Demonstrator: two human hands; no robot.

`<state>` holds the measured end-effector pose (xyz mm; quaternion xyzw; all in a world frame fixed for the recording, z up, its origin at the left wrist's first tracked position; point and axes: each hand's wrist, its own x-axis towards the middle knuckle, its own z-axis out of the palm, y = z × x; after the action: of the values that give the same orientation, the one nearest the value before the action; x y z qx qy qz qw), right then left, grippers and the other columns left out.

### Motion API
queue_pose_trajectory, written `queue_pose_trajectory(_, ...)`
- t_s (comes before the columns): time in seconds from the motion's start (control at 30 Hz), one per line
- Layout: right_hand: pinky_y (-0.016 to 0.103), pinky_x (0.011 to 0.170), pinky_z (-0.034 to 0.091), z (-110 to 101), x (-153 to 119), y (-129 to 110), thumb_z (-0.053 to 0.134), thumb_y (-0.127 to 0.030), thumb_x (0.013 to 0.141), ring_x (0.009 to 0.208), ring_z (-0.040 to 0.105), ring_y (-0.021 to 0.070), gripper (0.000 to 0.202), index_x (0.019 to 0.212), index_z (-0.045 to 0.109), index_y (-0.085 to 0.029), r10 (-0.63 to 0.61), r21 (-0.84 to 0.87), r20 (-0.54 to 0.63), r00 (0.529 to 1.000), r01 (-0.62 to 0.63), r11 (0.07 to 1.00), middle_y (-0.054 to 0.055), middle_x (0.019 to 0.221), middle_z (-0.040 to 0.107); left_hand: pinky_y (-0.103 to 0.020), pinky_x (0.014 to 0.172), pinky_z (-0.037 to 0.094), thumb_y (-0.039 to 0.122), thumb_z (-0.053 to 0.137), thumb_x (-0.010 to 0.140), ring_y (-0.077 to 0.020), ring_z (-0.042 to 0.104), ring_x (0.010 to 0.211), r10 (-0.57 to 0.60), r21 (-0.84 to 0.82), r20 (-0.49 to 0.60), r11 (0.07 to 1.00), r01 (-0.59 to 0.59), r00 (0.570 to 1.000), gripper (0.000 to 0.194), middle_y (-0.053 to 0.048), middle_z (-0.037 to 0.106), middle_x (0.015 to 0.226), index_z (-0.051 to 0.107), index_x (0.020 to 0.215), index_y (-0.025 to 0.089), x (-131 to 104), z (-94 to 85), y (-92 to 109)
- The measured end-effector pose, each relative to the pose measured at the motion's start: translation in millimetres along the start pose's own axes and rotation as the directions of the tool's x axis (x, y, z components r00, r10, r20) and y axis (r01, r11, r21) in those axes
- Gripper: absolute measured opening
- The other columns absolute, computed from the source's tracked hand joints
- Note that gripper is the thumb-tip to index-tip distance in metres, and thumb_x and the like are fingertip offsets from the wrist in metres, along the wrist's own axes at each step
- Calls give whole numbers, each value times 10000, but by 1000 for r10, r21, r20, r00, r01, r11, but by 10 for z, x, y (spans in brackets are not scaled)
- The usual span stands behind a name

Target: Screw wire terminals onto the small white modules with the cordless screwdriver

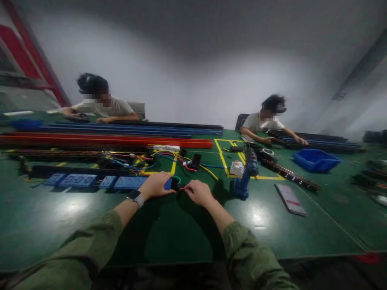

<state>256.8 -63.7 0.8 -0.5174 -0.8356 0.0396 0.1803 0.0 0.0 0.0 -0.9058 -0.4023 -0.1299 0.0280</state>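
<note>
A long blue socket strip (128,183) lies crosswise on the green table, its outlet modules facing me. My left hand (157,184) is wrapped over its right end, thumb along the near side. Out of that end, by a dark end piece (175,183), come a green wire and a red wire (182,188). My right hand (198,192) pinches the red wire between thumb and fingertips, just right of the strip. Beyond my hands lies a small black part (196,161) with coloured wires about it.
A blue cordless drill (246,175) stands right of my right hand, near a phone (290,199) and a blue bin (316,160). Orange rails (193,143) and blue rails (169,129) lie across the table. Two people (113,108) (256,123) work at the far side.
</note>
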Motion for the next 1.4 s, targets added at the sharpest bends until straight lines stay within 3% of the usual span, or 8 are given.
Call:
queue_pose_trajectory(0.3,278,749,403,-1,13,57,507,-321,928,991,580,194,201,974,698,-281,92,89,-13,996,-90,992,16,1044,676,-512,1055,296,711,580,736,-370,422,1275,-95,46,-79,994,98,992,858,-178,533,1337,430,1410,201,96,19,238)
queue_pose_trajectory(0.47,270,757,414,52,14,115,538,-255,885,960,586,182,176,954,697,-280,181,205,7,983,-178,962,7,1035,676,-395,1001,370,480,555,872,-243,526,1147,130,-97,-39,986,-134,991,443,-85,614,1218,574,1253,254,223,32,537)
queue_pose_trajectory(0.8,267,687,429,92,-18,171,578,-333,870,840,603,165,167,1017,649,-297,221,259,19,975,-218,941,-17,988,677,-415,899,360,276,466,931,-249,530,1012,95,-48,-66,994,-99,993,228,-87,672,996,674,1017,237,261,228,701)
queue_pose_trajectory(0.97,273,724,461,-47,-137,375,591,-291,844,854,594,160,325,1169,575,-274,202,387,-199,959,-113,915,11,1043,641,-444,916,338,313,465,934,-263,539,998,39,-39,-120,998,-44,992,248,-93,678,1007,665,1059,234,266,271,820)
queue_pose_trajectory(1.13,281,673,469,-252,-498,814,538,-319,866,745,564,157,217,1039,533,-188,480,519,-552,682,-169,838,29,882,576,-400,875,366,374,440,953,-231,576,929,90,-79,-90,992,-97,992,286,-77,685,978,687,987,235,284,278,745)
queue_pose_trajectory(1.27,298,657,466,-458,-896,1213,557,-329,828,681,509,144,214,978,443,-228,619,552,-746,245,-292,781,8,882,496,-380,866,380,388,428,961,-220,590,917,97,-93,-99,990,-106,990,301,-76,685,965,682,979,228,290,316,709)
queue_pose_trajectory(1.33,336,734,477,-556,-1011,1382,546,-341,831,793,530,171,285,1059,402,-246,624,557,-761,178,-313,769,44,1000,498,-379,866,385,392,424,963,-221,596,917,95,-90,-100,990,-104,990,307,-80,686,957,680,975,223,298,346,705)
queue_pose_trajectory(1.4,358,799,481,-617,-1030,1507,627,-381,777,928,548,200,444,1129,391,-249,629,556,-751,201,-321,767,78,1109,502,-379,864,391,389,420,964,-224,603,919,89,-88,-98,991,-98,991,311,-87,686,955,679,976,218,304,373,703)
